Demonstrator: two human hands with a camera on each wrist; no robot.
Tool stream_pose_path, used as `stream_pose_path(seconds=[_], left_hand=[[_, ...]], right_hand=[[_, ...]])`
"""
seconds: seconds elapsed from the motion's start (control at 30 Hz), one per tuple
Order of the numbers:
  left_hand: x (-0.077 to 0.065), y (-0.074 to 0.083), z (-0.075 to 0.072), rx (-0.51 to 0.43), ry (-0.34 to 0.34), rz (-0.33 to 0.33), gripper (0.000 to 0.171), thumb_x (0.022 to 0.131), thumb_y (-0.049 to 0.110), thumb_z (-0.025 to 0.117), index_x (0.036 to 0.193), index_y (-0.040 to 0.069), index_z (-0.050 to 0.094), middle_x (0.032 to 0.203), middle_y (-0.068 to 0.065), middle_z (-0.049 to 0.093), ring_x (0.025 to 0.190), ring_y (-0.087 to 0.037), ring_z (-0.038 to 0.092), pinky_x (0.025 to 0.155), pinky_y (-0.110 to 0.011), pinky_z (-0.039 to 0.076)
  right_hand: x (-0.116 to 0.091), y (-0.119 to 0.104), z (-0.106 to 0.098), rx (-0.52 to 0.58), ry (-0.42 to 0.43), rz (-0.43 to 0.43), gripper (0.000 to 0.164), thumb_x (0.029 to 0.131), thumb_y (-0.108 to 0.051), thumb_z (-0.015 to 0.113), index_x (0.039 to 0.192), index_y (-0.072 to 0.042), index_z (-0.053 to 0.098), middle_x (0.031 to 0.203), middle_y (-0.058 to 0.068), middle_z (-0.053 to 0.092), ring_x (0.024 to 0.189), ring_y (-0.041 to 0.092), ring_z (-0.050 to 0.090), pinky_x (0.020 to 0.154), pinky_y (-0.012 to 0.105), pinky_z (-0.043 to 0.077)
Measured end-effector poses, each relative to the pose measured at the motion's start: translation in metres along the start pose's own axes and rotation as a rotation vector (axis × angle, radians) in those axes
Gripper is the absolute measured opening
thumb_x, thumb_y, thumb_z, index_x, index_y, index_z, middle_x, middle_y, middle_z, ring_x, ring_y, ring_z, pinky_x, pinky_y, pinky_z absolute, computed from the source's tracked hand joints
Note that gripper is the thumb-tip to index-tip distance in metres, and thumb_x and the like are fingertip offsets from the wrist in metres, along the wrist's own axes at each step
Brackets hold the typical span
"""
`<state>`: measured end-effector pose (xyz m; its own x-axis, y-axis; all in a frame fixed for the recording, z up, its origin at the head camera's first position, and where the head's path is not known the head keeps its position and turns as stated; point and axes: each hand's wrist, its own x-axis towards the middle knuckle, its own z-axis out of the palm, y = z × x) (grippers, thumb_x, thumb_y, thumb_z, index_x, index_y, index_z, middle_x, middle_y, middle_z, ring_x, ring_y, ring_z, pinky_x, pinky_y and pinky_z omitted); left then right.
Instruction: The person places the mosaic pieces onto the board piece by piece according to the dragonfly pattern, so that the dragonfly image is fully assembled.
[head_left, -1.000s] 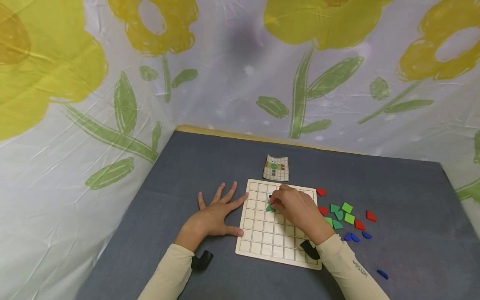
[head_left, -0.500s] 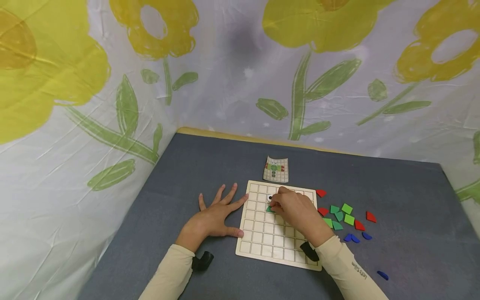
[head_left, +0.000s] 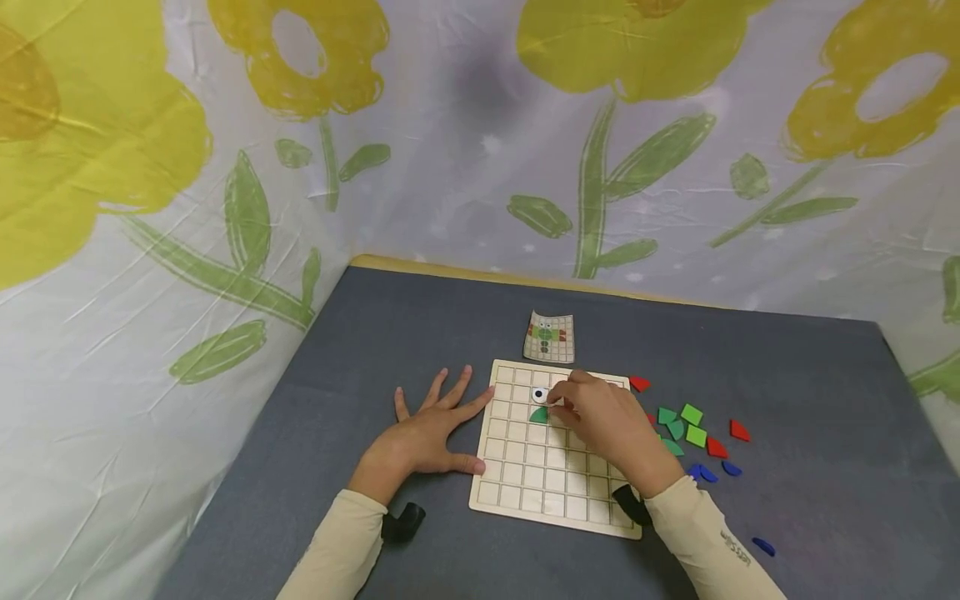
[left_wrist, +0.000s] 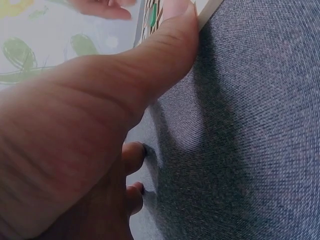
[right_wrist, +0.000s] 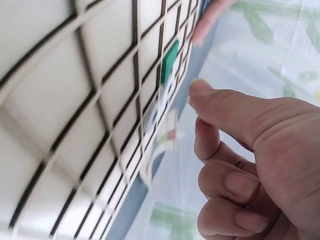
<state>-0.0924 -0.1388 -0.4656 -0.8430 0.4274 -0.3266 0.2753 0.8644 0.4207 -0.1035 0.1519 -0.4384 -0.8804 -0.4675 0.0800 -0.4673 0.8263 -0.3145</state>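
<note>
My left hand (head_left: 420, 437) lies with fingers spread at the left edge of a gridded wooden board (head_left: 534, 477). Its thumb and index finger touch that edge. Over the board's upper middle is my right hand (head_left: 606, 421), fingers loosely bent; the right wrist view shows nothing held between thumb and index finger. Just left of these fingertips, a green quarter-round tile (head_left: 539, 415) sits on the grid. Above it is a white tile with an eye (head_left: 539, 395). White eye markings beyond the green tile (right_wrist: 170, 61) look blurred in the right wrist view. My right hand hides the board's upper right.
Behind the board lies a small pattern card (head_left: 549, 337). Loose tiles lie to the right: green squares (head_left: 695, 436), dark green tiles (head_left: 675, 430), red quarter-rounds (head_left: 739, 430) and blue pieces (head_left: 731, 469). One blue piece (head_left: 763, 547) lies apart nearer the front. A flower-printed curtain (head_left: 457, 167) surrounds the table.
My right hand has let go of the green tile and drawn slightly right, uncovering it and the eye tile. My left hand has stayed at the board's edge.
</note>
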Motion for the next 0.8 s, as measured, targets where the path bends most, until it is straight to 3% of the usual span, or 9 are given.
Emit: stream_pose_path(seconds=[0.17, 0.4, 0.63, 0.8], left_hand=[[-0.001, -0.001, 0.000, -0.026, 0.010, 0.018, 0.110, 0.079, 0.064, 0.084, 0.169, 0.042, 0.023, 0.179, 0.000, 0.001, 0.164, -0.037, -0.009, 0.111, -0.087, -0.010], [0.000, -0.001, 0.000, -0.043, 0.013, 0.028, 0.110, 0.080, 0.061, 0.086, 0.169, 0.040, 0.025, 0.179, -0.002, 0.002, 0.163, -0.038, -0.008, 0.111, -0.087, -0.010], [0.000, -0.001, 0.001, -0.021, 0.002, 0.012, 0.110, 0.079, 0.064, 0.084, 0.169, 0.042, 0.024, 0.179, 0.001, 0.000, 0.164, -0.036, -0.009, 0.111, -0.087, -0.010], [0.000, -0.005, 0.004, -0.059, 0.025, 0.048, 0.111, 0.078, 0.069, 0.082, 0.168, 0.045, 0.021, 0.179, 0.001, -0.001, 0.163, -0.037, -0.010, 0.108, -0.087, -0.015]], right_hand=[[-0.017, 0.025, -0.009, 0.004, 0.041, 0.033, 0.015, 0.092, -0.017, 0.085, 0.107, -0.015, 0.081, 0.089, -0.004, 0.066, 0.063, 0.003, 0.055, 0.048, 0.024, 0.043], [-0.050, 0.068, -0.024, -0.010, 0.084, 0.155, 0.014, 0.096, -0.020, 0.081, 0.107, -0.012, 0.078, 0.092, 0.002, 0.067, 0.056, 0.006, 0.051, 0.045, 0.028, 0.040], [-0.072, 0.091, -0.039, -0.013, 0.096, 0.238, 0.014, 0.099, -0.022, 0.078, 0.109, -0.012, 0.079, 0.099, 0.008, 0.073, 0.070, 0.016, 0.065, 0.049, 0.033, 0.047], [-0.079, 0.099, -0.043, -0.012, 0.069, 0.284, 0.016, 0.101, -0.026, 0.076, 0.109, -0.012, 0.078, 0.099, 0.007, 0.072, 0.075, 0.020, 0.068, 0.053, 0.037, 0.052]])
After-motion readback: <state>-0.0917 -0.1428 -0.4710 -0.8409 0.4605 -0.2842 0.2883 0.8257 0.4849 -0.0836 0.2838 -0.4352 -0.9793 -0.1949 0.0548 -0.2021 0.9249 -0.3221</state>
